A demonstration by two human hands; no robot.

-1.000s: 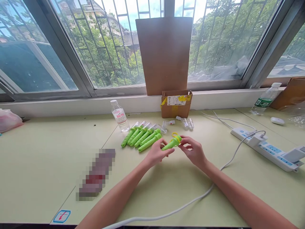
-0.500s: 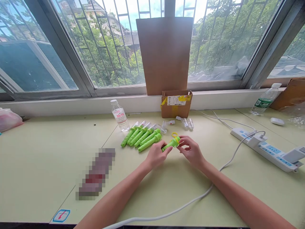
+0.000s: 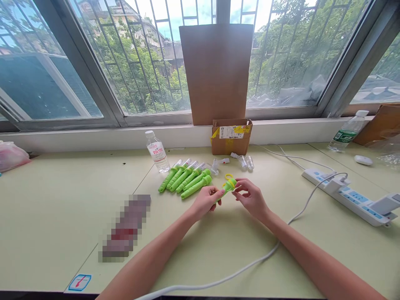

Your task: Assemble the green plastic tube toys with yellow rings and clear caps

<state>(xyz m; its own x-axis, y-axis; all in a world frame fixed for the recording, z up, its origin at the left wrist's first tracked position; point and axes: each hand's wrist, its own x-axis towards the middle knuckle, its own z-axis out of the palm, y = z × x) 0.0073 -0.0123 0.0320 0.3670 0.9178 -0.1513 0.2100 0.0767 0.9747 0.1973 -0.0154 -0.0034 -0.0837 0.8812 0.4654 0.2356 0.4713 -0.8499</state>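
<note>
A green threaded tube (image 3: 230, 185) is gripped near its lower end by my left hand (image 3: 208, 201), its threaded end tilted up and away. My right hand (image 3: 250, 198) is at that threaded end, thumb and fingers pinched on its rim. Just behind the tube lies a yellow ring (image 3: 229, 176). To the left, several green tubes (image 3: 196, 186) lie side by side, some with clear tips. Small clear plastic parts (image 3: 250, 163) rest on the table behind my hands.
A water bottle (image 3: 157, 152) and a small cardboard box (image 3: 231, 136) stand at the back. On the right are a power strip (image 3: 359, 196) and another bottle (image 3: 347, 131). A white cable (image 3: 250, 265) crosses the front. A blurred object (image 3: 128, 227) lies at left.
My left hand has turned the green tube more upright, and its fingers now wrap lower around it. My right hand has barely moved.
</note>
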